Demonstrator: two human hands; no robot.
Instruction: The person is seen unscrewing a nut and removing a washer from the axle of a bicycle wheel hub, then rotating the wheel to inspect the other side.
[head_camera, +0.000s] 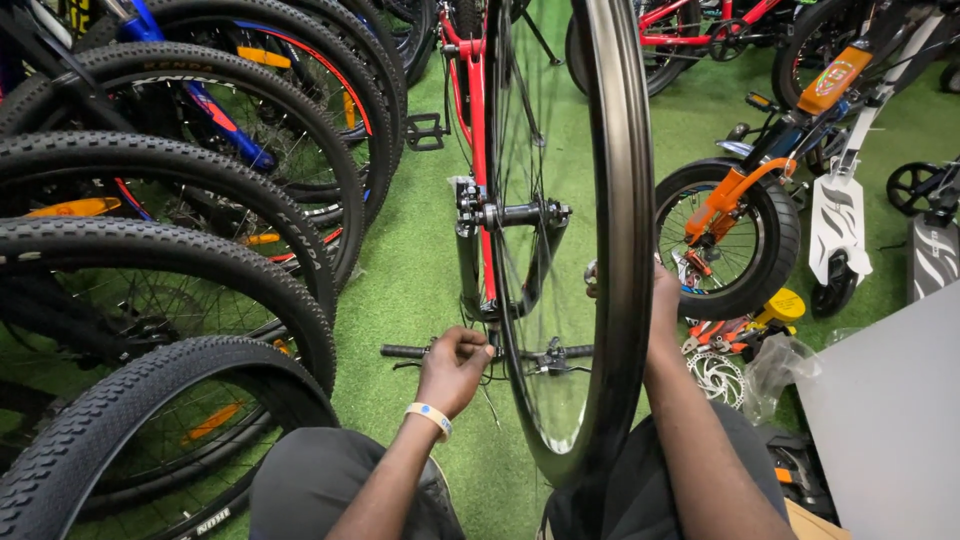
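An upside-down red bicycle (478, 120) stands on the green turf floor (420, 270), its bare black wheel rim (622, 250) upright in front. The left hand (455, 365) is closed around the spokes (520, 330) near the handlebar (480, 352). The right hand (662, 295) sits behind the rim, its grip hidden. Tyred bicycle wheels (180, 250) line the left.

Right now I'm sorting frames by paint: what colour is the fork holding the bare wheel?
Red. The fork shows best in the head view, above the hub.
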